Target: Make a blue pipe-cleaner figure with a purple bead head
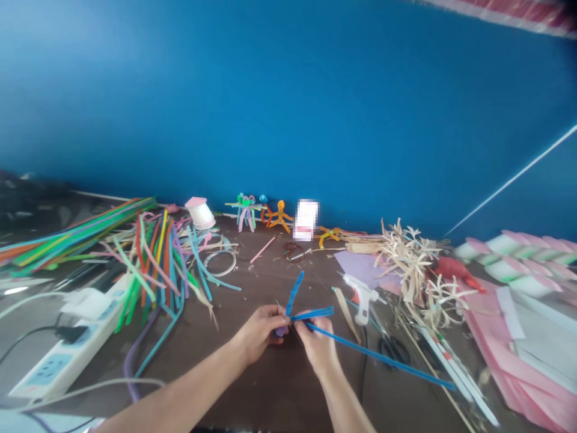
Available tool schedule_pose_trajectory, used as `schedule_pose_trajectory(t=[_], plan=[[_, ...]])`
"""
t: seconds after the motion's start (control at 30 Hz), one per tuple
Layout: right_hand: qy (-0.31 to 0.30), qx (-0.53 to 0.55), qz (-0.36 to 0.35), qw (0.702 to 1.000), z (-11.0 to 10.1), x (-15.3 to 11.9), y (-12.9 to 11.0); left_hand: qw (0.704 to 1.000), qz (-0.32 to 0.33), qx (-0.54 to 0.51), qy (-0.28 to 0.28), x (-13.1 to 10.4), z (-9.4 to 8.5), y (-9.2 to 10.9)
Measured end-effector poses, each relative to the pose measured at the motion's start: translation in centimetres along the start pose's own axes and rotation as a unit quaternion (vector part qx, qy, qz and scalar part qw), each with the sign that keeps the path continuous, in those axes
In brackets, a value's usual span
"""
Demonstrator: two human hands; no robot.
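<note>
Blue pipe cleaners (311, 314) meet between my two hands above the front middle of the table. My left hand (261, 329) pinches them near the crossing, where a small purple piece (282, 331) shows between its fingers. Close beside it, my right hand (319, 346) is closed on the same bundle. One short blue end sticks up and a folded pair points right. A long blue pipe cleaner (383, 356) runs out past my right hand toward the lower right. The exact join is hidden by my fingertips.
To the left lie colourful pipe cleaners (164, 258), a silver ring (220, 263) and a power strip (72, 343). Small pipe-cleaner figures (280, 215) stand along the blue wall. At right are a white glue gun (362, 296), scissors (392, 349), dried flowers (408, 258) and pink paper (500, 355).
</note>
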State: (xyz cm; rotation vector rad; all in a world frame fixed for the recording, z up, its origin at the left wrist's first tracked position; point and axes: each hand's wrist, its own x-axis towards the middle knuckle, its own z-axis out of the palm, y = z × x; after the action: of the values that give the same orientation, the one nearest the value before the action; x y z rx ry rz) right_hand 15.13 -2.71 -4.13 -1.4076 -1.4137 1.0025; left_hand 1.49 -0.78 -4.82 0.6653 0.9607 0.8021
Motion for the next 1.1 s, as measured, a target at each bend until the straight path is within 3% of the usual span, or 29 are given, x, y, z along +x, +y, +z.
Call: schedule_pose_trajectory(t=[0.17, 0.33, 0.67, 0.87, 1.1], plan=[[0.041, -0.005, 0.015, 0.999, 0.2, -0.1, 0.4, 1.0, 0.01, 0.018, -0.024, -0.4, -0.1, 0.0], [0.022, 0.003, 0.033, 0.999, 0.2, -0.2, 0.3, 0.999, 0.023, 0.04, 0.008, -0.3, 0.1, -0.2], [0.024, -0.022, 0.027, 0.999, 0.0, -0.6, 0.6, 0.998, 0.015, 0.066, 0.01, -0.1, 0.4, -0.2], [0.003, 0.06, 0.03, 0.998, -0.2, -0.5, 0.5, 0.999, 0.049, 0.0, 0.008, 0.2, 0.2, -0.6], [-0.042, 0.101, 0.105, 0.988, -0.2, -1.4, 1.5, 0.998, 0.047, -0.051, 0.007, 0.0, 0.3, -0.4]])
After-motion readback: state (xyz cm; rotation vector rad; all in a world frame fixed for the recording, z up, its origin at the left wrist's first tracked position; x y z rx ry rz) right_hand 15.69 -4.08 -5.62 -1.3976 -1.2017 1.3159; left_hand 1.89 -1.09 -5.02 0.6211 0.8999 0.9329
